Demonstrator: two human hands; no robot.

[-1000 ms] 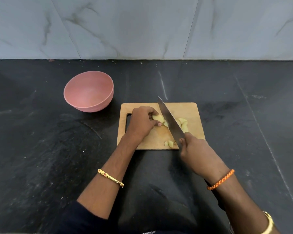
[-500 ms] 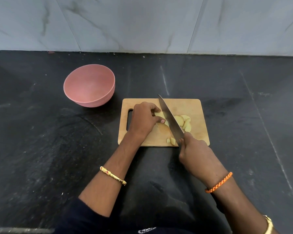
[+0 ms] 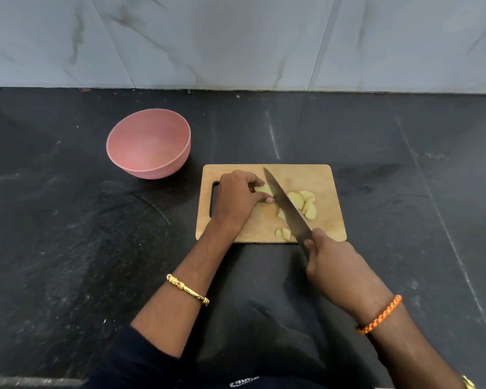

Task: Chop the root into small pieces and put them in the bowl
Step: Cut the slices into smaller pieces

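Observation:
On the wooden cutting board (image 3: 327,228) my left hand (image 3: 237,202) holds the pale yellow root (image 3: 262,189) between curled fingers and thumb; most of the root is hidden under the hand. My right hand (image 3: 338,269) grips the handle of a large knife (image 3: 285,204), whose blade slants across the board just right of the left fingertips. Several cut slices (image 3: 306,204) lie right of the blade, and two small pieces (image 3: 282,233) sit near the board's front edge. The pink bowl (image 3: 149,147) stands to the board's upper left with nothing visible inside.
The board and bowl sit on a black stone counter (image 3: 82,248). A grey marble-tiled wall (image 3: 236,37) rises behind it. A slot handle (image 3: 214,200) is cut in the board's left side.
The blade has stayed beside my left fingertips on the root, shifting only slightly. The camera view has tilted, so everything sits a little differently in frame.

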